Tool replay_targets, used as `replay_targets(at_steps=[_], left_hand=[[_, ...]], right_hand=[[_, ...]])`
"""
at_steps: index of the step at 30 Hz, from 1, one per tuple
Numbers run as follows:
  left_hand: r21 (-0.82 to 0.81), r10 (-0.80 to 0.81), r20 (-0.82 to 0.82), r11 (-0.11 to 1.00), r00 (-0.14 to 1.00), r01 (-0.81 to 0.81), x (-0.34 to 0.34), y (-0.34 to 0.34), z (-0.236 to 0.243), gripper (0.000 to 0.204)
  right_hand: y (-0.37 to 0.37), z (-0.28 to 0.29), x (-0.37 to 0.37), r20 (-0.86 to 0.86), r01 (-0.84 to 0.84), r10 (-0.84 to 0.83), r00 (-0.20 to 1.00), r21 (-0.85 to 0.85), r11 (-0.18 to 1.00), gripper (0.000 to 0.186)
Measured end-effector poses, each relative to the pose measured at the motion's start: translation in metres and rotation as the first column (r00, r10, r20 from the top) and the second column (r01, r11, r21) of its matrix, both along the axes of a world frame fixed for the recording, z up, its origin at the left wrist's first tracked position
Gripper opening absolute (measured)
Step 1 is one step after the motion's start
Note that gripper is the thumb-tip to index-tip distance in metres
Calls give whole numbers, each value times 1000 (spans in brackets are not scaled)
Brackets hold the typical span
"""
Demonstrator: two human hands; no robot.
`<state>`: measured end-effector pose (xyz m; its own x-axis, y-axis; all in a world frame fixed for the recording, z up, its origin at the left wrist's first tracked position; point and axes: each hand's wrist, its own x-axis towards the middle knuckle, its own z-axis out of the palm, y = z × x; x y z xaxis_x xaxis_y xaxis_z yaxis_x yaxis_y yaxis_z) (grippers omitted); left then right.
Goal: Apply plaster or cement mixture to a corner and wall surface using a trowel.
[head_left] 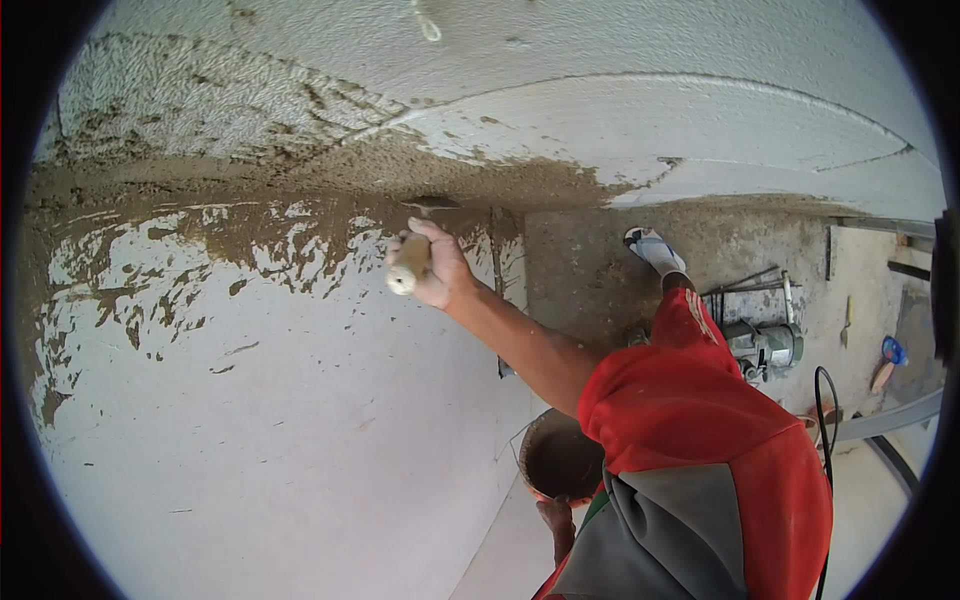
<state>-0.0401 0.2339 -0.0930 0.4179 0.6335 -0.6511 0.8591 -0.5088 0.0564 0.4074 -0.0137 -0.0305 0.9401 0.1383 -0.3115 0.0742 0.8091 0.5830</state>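
Observation:
My right hand (438, 272) reaches out and is closed around the pale rounded handle of a trowel (408, 272). The trowel's dark blade lies against a band of wet brown mortar (350, 178) along the seam between a rough white wall (600, 45) and a smooth white surface (300, 440). Lower down, my left hand (557, 513) grips the rim of an orange-red bucket (536, 490) with a thin wire handle. Dark mortar fills part of that bucket. My red sleeve and grey shirt front hide some of its right side.
My foot in a sandal (655, 250) is on the stained concrete floor (580, 260). A grey motor-like machine (765, 345) with metal rods stands beyond my leg. A black cable (825, 420) loops at the right, and a blue item (893, 350) lies farther off.

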Motion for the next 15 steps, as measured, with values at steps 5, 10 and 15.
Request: replay_targets(at_steps=[5, 10, 15], left_hand=[[-11, -2, 12, 1000, 1000, 2, 7, -3, 0, 49], [6, 54, 47, 999, 997, -54, 7, 2, -11, 47], [-163, 171, 186, 976, 967, -141, 0, 5, -32, 45]], right_hand=[[1, 19, -38, 214, -160, 168, 962, -57, 986, 22], [4, -76, -127, -119, -507, 534, 837, -536, 675, 26], [-7, -239, -137, -684, -878, 586, 434, -468, 103, 21]])
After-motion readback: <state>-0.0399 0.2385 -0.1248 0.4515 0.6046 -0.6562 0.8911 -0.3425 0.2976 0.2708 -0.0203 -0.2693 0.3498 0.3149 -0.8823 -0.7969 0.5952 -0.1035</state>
